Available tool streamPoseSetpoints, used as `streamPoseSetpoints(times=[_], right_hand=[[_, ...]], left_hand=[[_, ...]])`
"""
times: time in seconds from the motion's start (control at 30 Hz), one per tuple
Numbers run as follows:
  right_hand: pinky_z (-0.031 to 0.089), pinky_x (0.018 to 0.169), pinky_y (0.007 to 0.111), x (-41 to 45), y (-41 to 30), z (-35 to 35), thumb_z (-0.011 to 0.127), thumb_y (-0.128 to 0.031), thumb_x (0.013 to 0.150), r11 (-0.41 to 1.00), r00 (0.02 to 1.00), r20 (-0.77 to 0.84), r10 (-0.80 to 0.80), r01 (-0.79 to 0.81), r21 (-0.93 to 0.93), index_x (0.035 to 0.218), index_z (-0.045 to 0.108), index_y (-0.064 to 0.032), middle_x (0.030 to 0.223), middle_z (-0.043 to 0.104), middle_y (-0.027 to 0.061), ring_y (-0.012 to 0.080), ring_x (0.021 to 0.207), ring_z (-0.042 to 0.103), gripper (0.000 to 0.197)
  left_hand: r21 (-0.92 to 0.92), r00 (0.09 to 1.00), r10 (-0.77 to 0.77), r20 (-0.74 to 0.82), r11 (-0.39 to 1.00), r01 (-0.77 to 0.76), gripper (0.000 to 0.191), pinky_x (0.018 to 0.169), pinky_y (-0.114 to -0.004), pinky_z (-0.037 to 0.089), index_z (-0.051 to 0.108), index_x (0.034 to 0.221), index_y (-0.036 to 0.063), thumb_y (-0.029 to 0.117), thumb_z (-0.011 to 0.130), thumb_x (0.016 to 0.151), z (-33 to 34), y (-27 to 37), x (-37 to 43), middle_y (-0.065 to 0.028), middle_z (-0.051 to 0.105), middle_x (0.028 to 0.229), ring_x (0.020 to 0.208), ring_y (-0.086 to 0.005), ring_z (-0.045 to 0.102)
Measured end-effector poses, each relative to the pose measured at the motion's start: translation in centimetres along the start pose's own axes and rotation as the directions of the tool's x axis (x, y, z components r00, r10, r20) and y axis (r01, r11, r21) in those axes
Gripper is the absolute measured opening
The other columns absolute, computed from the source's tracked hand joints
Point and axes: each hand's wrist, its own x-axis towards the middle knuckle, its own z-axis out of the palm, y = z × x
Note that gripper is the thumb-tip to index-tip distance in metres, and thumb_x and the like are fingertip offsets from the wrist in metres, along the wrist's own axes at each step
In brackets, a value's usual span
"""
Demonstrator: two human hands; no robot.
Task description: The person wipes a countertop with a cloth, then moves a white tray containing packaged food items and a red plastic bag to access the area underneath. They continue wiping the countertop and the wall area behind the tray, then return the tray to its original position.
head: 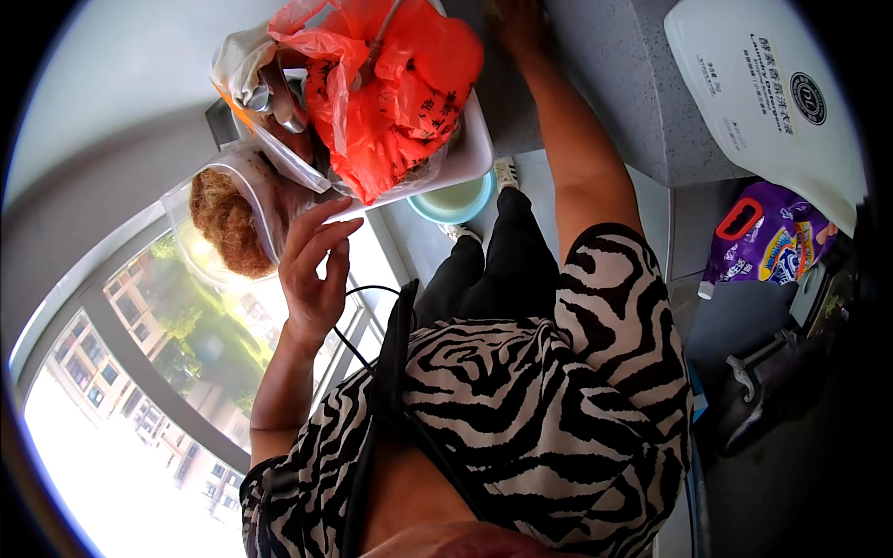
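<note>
My left hand is raised beside a white tray, its fingers slightly bent and apart with nothing seen between them. Its fingertips are close to the tray's near edge and to a clear plastic container with a clump of brown fibre in it. A red plastic bag with dark writing lies on the tray, next to a crumpled pale bag and shiny metal pieces. My right arm reaches forward to the top edge, where my right hand is dark and partly cut off; its fingers cannot be made out.
A speckled grey countertop stands at the right, with a large white laundry detergent container near it. Beyond is a purple detergent bag with a red handle. A blue-rimmed basin is on the floor by my feet. Windows line the left.
</note>
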Motion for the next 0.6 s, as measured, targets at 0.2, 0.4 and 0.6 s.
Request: streamPoseSetpoints(times=[0.2,0.4,0.6], right_hand=[[0.043,0.107,0.045,-13.3,-2.2,-0.3,0.069,-0.012,0.078,0.967,0.978,0.207,0.036,-0.086,0.238,0.124,0.062,-0.0098,0.133,0.055,0.0161,0.0370,0.128,0.050,0.046],[0.043,0.108,0.045,-20.7,-5.3,-4.2,0.074,0.001,0.067,0.986,0.993,0.116,-0.025,0.005,0.168,0.119,0.065,-0.0118,0.133,0.057,0.0143,0.0369,0.126,0.052,0.054],[0.045,0.107,0.041,-17.8,-1.2,-4.9,0.070,-0.001,0.071,0.978,0.990,0.137,-0.035,0.006,0.207,0.118,0.070,-0.0174,0.132,0.062,0.0091,0.0317,0.128,0.053,0.050]], left_hand=[[-0.021,0.998,0.041,0.037,0.999,-0.040,0.027,0.090,-0.035,0.050,0.072,0.106,0.0015,-0.010,0.058,0.086,1.4,0.2,1.2,-0.0142,0.066,0.120,0.106,-0.0274,0.064],[-0.035,0.993,0.087,0.081,0.996,-0.084,0.029,0.090,-0.035,0.050,0.071,0.107,0.0025,-0.011,0.060,0.084,1.6,0.8,0.9,-0.0133,0.066,0.121,0.105,-0.0275,0.063],[-0.010,0.996,0.061,0.064,0.998,-0.061,0.028,0.092,-0.035,0.049,0.072,0.108,0.0024,-0.010,0.058,0.086,1.3,-0.1,-0.6,-0.0131,0.066,0.121,0.108,-0.0273,0.064]])
